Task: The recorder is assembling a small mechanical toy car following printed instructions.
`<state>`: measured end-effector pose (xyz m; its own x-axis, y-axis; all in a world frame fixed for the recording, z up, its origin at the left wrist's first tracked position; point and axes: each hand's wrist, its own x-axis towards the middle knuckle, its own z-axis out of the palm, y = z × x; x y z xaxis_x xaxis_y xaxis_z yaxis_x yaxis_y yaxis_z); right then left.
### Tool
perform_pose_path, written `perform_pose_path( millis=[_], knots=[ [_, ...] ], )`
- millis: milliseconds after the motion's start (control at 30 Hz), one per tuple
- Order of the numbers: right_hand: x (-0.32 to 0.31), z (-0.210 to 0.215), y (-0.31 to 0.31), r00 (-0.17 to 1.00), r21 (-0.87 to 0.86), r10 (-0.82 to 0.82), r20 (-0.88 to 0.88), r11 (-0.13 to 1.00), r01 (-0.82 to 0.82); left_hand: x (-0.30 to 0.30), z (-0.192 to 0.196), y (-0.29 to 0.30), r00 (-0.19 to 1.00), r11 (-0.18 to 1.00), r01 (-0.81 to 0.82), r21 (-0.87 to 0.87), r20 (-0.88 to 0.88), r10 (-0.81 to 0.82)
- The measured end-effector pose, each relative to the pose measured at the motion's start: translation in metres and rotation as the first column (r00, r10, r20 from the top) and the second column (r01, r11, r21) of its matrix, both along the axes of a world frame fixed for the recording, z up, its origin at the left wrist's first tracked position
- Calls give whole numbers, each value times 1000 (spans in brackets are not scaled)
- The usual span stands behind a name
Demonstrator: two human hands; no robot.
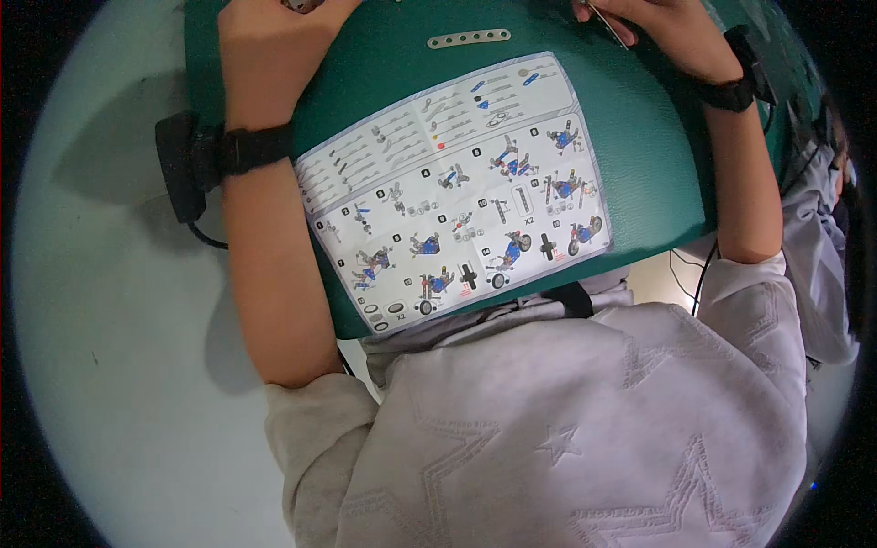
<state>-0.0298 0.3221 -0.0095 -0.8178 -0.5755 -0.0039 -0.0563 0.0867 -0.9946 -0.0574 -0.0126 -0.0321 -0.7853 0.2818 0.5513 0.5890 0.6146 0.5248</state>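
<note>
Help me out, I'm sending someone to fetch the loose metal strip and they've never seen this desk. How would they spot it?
Start at the green table top and find the picture instruction sheet lying on it. Just beyond the sheet's far edge, between the left hand and the right hand, lies the metal strip. It is flat, silvery and short, with a row of small holes, and touches neither hand.

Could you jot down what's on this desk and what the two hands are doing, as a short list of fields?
Surface: green table, seen from above
Sheet: picture instruction sheet lying flat between the forearms
Loose part: grey metal strip with holes just above the sheet
Left hand: at the top edge, fingers cut off by the frame; contents cannot be told
Right hand: at the top edge, pinching a thin metal tool
Wrists: black strap with a small box on each
Clothing: pale sweatshirt with star pattern
</note>
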Motion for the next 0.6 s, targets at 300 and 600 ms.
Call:
perform_pose_path(
  millis=[300, 600],
  knots=[
    [-4, -7, 4, 999, -16, 4, 34, 1000, -3, 3, 10, 2, 979, 1000, 13, 26, 201, -18],
    [6, -4, 26, 997, -8, -58, 40, 998, 59, -3, 17, 17, 985, 998, 63, -11, 160, -60]
  ],
)
